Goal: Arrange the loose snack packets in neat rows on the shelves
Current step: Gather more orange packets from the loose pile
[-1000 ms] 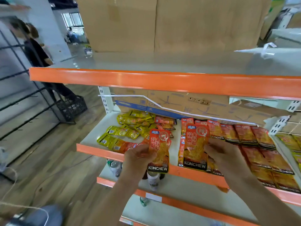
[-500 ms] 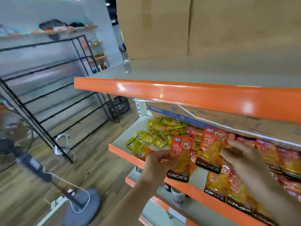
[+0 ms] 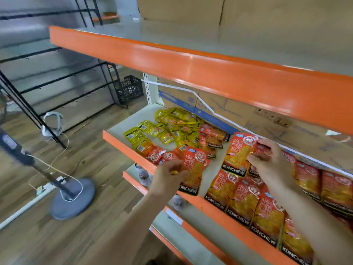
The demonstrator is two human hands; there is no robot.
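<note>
- Pinching on both sides, head view: left hand holds a red packet by its left edge, just over the shelf lip. Right hand pinches a second red packet by its right edge, above the back of the neat rows.
- Task things: the neat rows of red packets lie overlapped on the shelf's right part; the loose pile of yellow and red packets sits toward its left end.
- Risk: the left packet hangs partly past the lip, so a slack pinch could drop it to the floor. Setting the right packet down crooked could push the overlapped row out of line.
- Hard to read: the frame cuts off the rows' right end; the right palm covers the packets under it; the bottles on the shelf below are mostly hidden; the floor area is blurred.
</note>
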